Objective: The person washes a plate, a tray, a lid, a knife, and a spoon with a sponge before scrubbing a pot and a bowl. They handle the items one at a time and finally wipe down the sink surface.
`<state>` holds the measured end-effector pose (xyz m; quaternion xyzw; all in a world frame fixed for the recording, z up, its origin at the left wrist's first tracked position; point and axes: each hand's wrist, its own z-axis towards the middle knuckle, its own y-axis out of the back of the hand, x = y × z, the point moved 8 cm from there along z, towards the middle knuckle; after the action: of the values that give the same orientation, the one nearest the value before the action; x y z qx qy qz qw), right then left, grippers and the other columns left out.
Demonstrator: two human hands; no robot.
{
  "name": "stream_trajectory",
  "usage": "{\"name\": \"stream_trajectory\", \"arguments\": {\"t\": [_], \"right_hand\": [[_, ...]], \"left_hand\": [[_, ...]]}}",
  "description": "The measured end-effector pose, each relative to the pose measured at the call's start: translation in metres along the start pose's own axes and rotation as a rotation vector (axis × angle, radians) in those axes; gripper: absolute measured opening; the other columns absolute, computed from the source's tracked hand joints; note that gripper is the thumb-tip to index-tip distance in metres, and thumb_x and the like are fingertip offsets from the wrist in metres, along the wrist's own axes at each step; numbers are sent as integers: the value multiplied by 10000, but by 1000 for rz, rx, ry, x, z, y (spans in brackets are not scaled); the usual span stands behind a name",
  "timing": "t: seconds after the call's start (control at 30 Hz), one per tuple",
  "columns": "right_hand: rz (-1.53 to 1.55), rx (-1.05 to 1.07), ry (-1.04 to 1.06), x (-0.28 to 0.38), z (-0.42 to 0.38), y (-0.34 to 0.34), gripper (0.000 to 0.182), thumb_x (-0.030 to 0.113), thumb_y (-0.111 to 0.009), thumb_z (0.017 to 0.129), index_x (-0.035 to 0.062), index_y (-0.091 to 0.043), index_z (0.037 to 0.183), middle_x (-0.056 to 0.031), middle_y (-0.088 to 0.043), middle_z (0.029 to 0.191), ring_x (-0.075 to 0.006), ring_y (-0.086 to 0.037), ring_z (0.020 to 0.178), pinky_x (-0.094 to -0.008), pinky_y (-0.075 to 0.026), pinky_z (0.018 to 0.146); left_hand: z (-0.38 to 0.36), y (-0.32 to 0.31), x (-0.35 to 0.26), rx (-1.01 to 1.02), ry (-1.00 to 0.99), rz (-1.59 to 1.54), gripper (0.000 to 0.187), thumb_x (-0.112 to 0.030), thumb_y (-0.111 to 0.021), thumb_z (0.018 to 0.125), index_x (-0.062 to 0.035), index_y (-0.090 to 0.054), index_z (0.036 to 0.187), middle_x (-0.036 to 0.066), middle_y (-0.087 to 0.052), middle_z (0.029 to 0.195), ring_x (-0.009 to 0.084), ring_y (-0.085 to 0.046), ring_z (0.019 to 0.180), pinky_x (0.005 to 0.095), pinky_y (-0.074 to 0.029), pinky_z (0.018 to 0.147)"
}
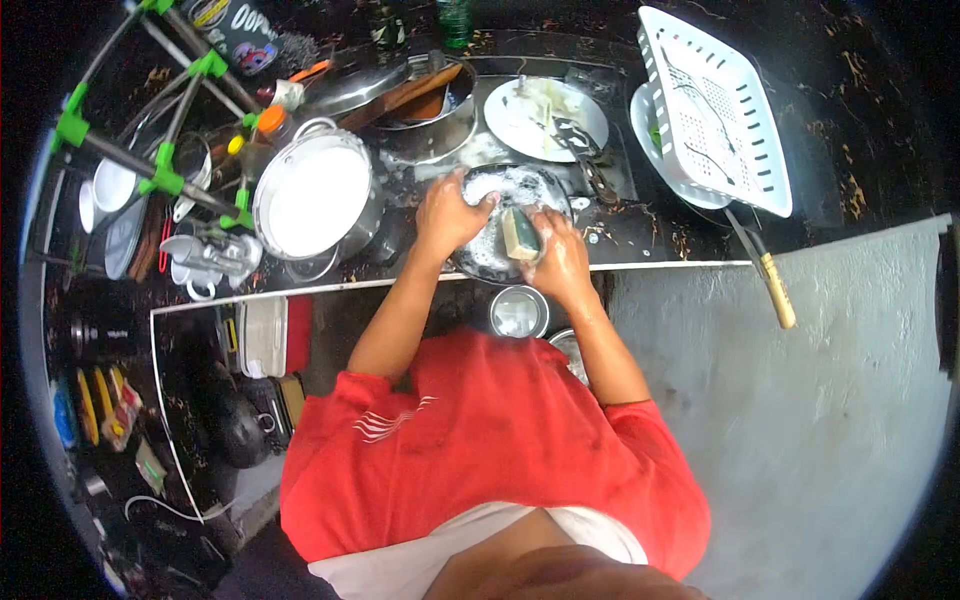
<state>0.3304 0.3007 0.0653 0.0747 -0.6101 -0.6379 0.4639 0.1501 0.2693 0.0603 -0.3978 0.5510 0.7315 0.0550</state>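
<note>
Here in the head view, the right hand (562,262) has the block-shaped sponge, green on one face and pale cream on the other (521,234), low in the round black pan (515,183), white suds all around it. That grip is closed on the sponge, which sits on the hand's inner side, towards the left hand (446,214). Now the key line: the sponge's long axis runs roughly away from the body, one narrow end towards the chest and the other towards the pan's far side, so its pale long side faces left. The right hand is the nearer one, already touching; the left is just across the suds, at the pan's left rim, thumb reaching inward, and whether that grip is clamped or merely resting, I cannot tell. The pan lies at the front of the dark desk (640,238), just nearer the body than the soiled white plate (515,112), with the big metal pot holding something white (315,198) off to the left.
</note>
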Motion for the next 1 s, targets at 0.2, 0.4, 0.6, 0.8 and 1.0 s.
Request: {"name": "stream_trajectory", "arguments": {"t": [0.2, 0.4, 0.6, 0.8, 1.0], "right_hand": [[59, -229, 32, 6, 5, 32, 691, 148, -744, 585, 114, -508, 1233, -203, -503, 1225, -389, -475, 1126, -457, -420, 909], [-64, 91, 23, 9, 8, 3, 786, 392, -788, 603, 106, -501, 1277, -261, -442, 1303, -409, -401, 1234, -522, -266, 1051], [89, -88, -95, -20, 10, 39, 700, 375, -754, 685, 79, -508, 1270, -250, -452, 1316, -409, -403, 1241, -509, -261, 1052], [113, -232, -115, -39, 11, 49, 530, 242, -718, 722, 60, -554, 1193, -246, -556, 1175, -404, -529, 1081, -429, -425, 937], [124, -243, 25, -9, 41, 42, 425, 118, -729, 703, -7, -595, 1086, -192, -620, 1075, -349, -585, 1033, -383, -451, 905]], "left_hand": [[17, -10, 9, -50, -75, -66, 553, -318, -702, 737, 18, -573, 1157, 271, -605, 1063, 405, -569, 1027, 437, -453, 890], [10, -8, 18, -33, -116, -133, 503, -287, -696, 746, 19, -586, 1130, 246, -620, 1054, 390, -588, 1012, 421, -458, 885], [-14, 19, 14, -254, -266, -413, 373, -106, -691, 775, 45, -590, 1101, 194, -644, 1030, 268, -627, 945, 344, -486, 796], [-28, 19, 37, -339, -164, -608, 328, -129, -676, 802, 16, -598, 1086, 131, -668, 970, 207, -642, 879, 307, -499, 739], [-37, 28, 47, -344, -142, -611, 213, -99, -663, 810, -18, -625, 1003, 81, -647, 711, 144, -627, 644, 276, -486, 610]]}}
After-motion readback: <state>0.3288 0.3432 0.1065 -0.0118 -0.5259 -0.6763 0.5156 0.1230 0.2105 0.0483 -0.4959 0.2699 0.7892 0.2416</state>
